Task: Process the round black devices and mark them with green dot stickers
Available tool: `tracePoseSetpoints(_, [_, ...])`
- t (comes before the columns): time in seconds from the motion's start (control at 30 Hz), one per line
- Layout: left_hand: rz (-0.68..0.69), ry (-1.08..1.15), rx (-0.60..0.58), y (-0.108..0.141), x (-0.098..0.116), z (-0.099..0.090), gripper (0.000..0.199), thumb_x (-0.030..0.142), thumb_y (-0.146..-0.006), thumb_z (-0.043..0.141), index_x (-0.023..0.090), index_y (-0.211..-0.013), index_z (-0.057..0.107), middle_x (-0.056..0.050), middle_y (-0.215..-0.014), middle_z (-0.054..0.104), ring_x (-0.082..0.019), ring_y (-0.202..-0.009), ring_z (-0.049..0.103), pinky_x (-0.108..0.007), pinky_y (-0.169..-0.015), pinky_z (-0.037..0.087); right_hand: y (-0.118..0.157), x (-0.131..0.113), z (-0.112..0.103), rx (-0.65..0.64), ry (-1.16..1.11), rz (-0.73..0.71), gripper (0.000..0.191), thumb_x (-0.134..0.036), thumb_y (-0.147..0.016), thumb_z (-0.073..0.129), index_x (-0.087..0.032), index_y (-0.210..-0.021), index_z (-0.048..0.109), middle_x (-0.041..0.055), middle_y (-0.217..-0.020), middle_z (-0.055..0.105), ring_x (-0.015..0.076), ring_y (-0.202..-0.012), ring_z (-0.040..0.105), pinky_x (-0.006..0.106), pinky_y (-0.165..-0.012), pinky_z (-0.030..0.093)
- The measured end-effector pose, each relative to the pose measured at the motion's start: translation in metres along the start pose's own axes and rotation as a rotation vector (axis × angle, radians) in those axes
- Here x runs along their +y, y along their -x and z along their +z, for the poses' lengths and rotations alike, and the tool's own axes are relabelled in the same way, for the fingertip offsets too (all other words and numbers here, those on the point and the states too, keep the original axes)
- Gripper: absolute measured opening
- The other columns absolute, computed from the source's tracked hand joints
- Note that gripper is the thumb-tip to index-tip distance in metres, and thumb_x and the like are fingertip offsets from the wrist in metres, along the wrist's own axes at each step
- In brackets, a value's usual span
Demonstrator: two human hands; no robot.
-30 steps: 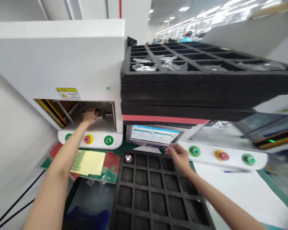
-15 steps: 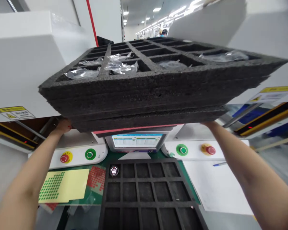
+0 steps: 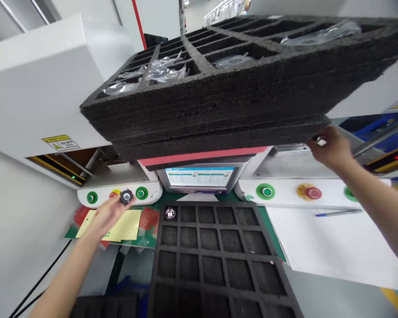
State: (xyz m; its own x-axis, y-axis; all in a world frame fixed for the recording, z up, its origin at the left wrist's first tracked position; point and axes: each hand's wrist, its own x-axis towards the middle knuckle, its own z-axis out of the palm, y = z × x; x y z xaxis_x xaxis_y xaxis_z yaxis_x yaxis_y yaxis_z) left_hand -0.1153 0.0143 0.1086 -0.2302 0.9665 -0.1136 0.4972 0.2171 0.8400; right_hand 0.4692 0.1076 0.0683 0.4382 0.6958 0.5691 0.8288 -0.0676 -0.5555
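Note:
My left hand (image 3: 108, 216) pinches a small round black part (image 3: 126, 197) with a pale centre, above the left machine's control panel and the yellow sticker sheets (image 3: 128, 226). At the opening of the right machine, my right hand (image 3: 333, 148) has its fingers closed together. A small whitish bit (image 3: 321, 141) shows between them, too little to name. Below lies a black foam tray (image 3: 220, 260) with square compartments. One round part (image 3: 170, 213) with shiny markings sits in its far left compartment.
Overhead, stacked black foam trays (image 3: 219, 106) hold clear plastic bags (image 3: 166, 70). A screen (image 3: 199, 176) stands behind the lower tray. Green buttons (image 3: 265, 191) and a red stop button (image 3: 311, 192) line the right panel. A pen (image 3: 338, 213) lies on white paper (image 3: 328, 247).
My left hand has come out of the left machine opening toward me, bringing the round black part into sight. My right hand now shows beside the foam stack. The whole view has shifted.

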Motion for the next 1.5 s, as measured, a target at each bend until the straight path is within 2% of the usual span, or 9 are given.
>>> tracePoseSetpoints(0.13, [-0.322,0.678,-0.313,0.09,-0.013,0.045,0.019,0.015,-0.084,0.065,0.005,-0.099,0.068,-0.018,-0.101,0.076,-0.023,-0.096,0.073,-0.033,-0.091,0.057,0.13,-0.021,-0.021,-0.16,-0.221,-0.168,0.046,-0.064,-0.093,0.049,-0.02,-0.099,0.06,0.0141,-0.095,0.067,0.0232,-0.086,0.068,0.04,-0.079,0.055])
tracePoseSetpoints(0.27, [-0.266,0.872,-0.47,0.145,0.0,0.095,0.036,0.034,-0.07,0.085,0.01,-0.092,0.069,-0.013,-0.094,0.078,-0.014,-0.073,0.07,-0.02,-0.066,0.052,0.266,-0.074,-0.025,-0.502,-0.446,-0.417,0.035,-0.057,-0.094,0.05,-0.025,-0.1,0.063,0.0108,-0.106,0.069,0.0264,-0.099,0.068,0.042,-0.085,0.059])
tracePoseSetpoints(0.37, [-0.16,0.855,-0.532,0.171,0.013,0.118,0.039,0.042,-0.071,0.083,0.012,-0.09,0.068,-0.011,-0.088,0.077,-0.01,-0.064,0.066,-0.018,-0.06,0.048,0.31,-0.106,-0.019,-0.635,-0.536,-0.485,0.029,-0.046,-0.097,0.048,-0.025,-0.1,0.066,0.0092,-0.102,0.071,0.0252,-0.094,0.069,0.042,-0.08,0.061])
tracePoseSetpoints(0.47, [-0.052,0.759,-0.486,0.191,0.021,0.124,0.039,0.045,-0.074,0.08,0.012,-0.093,0.068,-0.01,-0.088,0.077,-0.015,-0.071,0.07,-0.023,-0.065,0.054,0.308,-0.124,-0.027,-0.638,-0.566,-0.448,0.028,-0.043,-0.097,0.049,-0.022,-0.101,0.067,0.0112,-0.1,0.071,0.0279,-0.093,0.07,0.046,-0.079,0.062])
tracePoseSetpoints(0.6, [0.143,0.61,-0.432,0.21,0.022,0.119,0.029,0.038,-0.086,0.07,0.015,-0.103,0.071,-0.009,-0.099,0.076,-0.02,-0.091,0.072,-0.029,-0.081,0.058,0.29,-0.153,-0.078,-0.606,-0.632,-0.318,0.02,-0.032,-0.099,0.051,-0.024,-0.111,0.064,0.0074,-0.105,0.072,0.0218,-0.095,0.07,0.037,-0.084,0.061])
tracePoseSetpoints(0.77, [0.324,0.399,-0.4,0.218,0.023,0.112,0.02,0.026,-0.092,0.062,0.018,-0.107,0.072,-0.007,-0.103,0.077,-0.018,-0.094,0.072,-0.026,-0.085,0.057,0.294,-0.196,-0.125,-0.52,-0.908,-0.181,0.008,-0.026,-0.092,0.065,-0.027,-0.096,0.071,0.0025,-0.088,0.075,0.0207,-0.079,0.073,0.032,-0.073,0.064])
tracePoseSetpoints(1.07, [0.589,0.123,-0.372,0.21,0.029,0.103,0.019,0.023,-0.094,0.059,0.017,-0.108,0.07,-0.006,-0.096,0.076,-0.015,-0.085,0.069,-0.024,-0.078,0.053,0.311,-0.204,-0.127,-0.383,-0.725,-0.047,0.007,-0.028,-0.09,0.069,-0.031,-0.085,0.073,-0.0032,-0.088,0.075,0.0192,-0.07,0.074,0.028,-0.067,0.065])
tracePoseSetpoints(1.23, [0.619,0.091,-0.398,0.206,0.032,0.099,0.019,0.024,-0.096,0.057,0.018,-0.11,0.068,-0.007,-0.1,0.076,-0.016,-0.089,0.069,-0.025,-0.079,0.054,0.309,-0.201,-0.125,-0.462,-0.82,0.011,0.007,-0.031,-0.089,0.07,-0.027,-0.083,0.071,0.001,-0.087,0.075,0.021,-0.077,0.074,0.03,-0.069,0.064])
tracePoseSetpoints(1.5, [0.64,0.1,-0.442,0.203,0.032,0.097,0.019,0.022,-0.095,0.058,0.018,-0.11,0.069,-0.006,-0.1,0.076,-0.015,-0.088,0.069,-0.026,-0.082,0.054,0.288,-0.19,-0.121,-0.696,-0.974,-0.068,0.014,-0.031,-0.088,0.071,-0.024,-0.076,0.067,0.0017,-0.083,0.073,0.0159,-0.076,0.071,0.023,-0.071,0.059])
